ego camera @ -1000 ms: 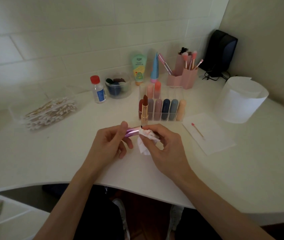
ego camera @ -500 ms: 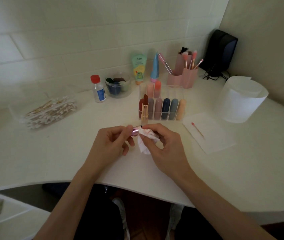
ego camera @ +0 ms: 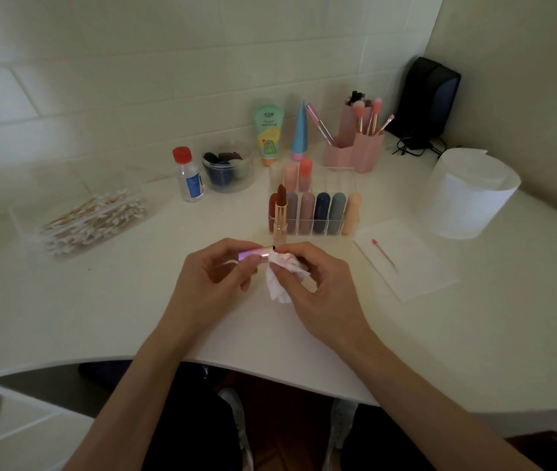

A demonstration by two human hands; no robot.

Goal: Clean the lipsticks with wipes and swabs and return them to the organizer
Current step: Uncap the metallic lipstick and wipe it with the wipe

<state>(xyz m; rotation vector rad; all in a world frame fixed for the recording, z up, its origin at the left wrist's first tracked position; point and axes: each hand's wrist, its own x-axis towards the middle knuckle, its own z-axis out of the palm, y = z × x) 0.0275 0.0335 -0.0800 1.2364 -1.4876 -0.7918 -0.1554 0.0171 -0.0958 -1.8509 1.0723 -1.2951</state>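
Nearest, both hands meet over the white counter (ego camera: 100, 317). The left hand (ego camera: 209, 287) holds a shiny pink lipstick (ego camera: 253, 254) lying sideways. Its grip is curled tight round the tube. The right hand (ego camera: 321, 294) holds a crumpled wipe (ego camera: 282, 277) with red marks. Its grip pinches the wipe onto the end of the tube at 3 o'clock.

Just past the hands, at 12 o'clock, an open red lipstick (ego camera: 281, 212) stands upright, just in front of the clear organizer (ego camera: 317, 233). Capped lipsticks fill the organizer's front row, and a few more stand in the back row.

At 2 o'clock from the hands, a used swab (ego camera: 384, 254) with a pink tip lies on a white sheet (ego camera: 416, 277). At 10 o'clock sits a clear box of swabs (ego camera: 93, 219).

Farther back are a small bottle (ego camera: 190, 175) with a red cap at 11 o'clock, a pink brush holder (ego camera: 362, 147) at 1 o'clock, and a white roll of wipes (ego camera: 467, 195) at 2 o'clock.
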